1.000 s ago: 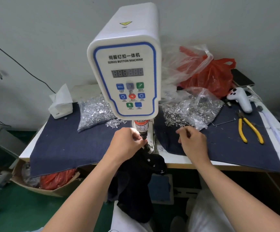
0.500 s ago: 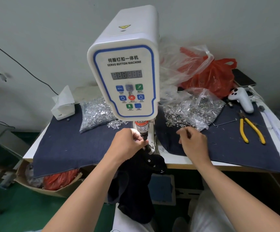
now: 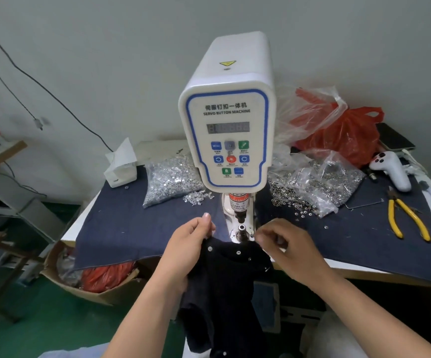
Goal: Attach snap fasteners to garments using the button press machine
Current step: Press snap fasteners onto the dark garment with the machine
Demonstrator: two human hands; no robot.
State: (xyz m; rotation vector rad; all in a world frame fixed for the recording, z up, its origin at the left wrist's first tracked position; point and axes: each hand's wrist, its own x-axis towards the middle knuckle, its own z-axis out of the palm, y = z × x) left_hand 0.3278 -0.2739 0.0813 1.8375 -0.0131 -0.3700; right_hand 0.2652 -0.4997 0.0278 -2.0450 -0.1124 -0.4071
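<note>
The white servo button machine (image 3: 227, 125) stands at the table's middle, its punch (image 3: 240, 215) raised above the lower die (image 3: 241, 229). A dark garment (image 3: 224, 293) hangs from the table's front edge just below the die, with three silver snaps showing along its top edge. My left hand (image 3: 191, 246) grips the garment's top left corner. My right hand (image 3: 284, 244) is at the garment's top right edge beside the die, its fingers curled and blurred; I cannot tell what they pinch.
A denim cloth (image 3: 121, 228) covers the table. Clear bags of silver snap parts lie left (image 3: 168, 179) and right (image 3: 325, 182) of the machine. Yellow pliers (image 3: 405, 218), a white controller (image 3: 392, 169), a tissue box (image 3: 121, 169) and a red bag (image 3: 343, 133) are around.
My left hand dropped from the punch to the garment's left corner. My right hand came left from the snap pile to the garment's right edge. The garment now sits spread below the die.
</note>
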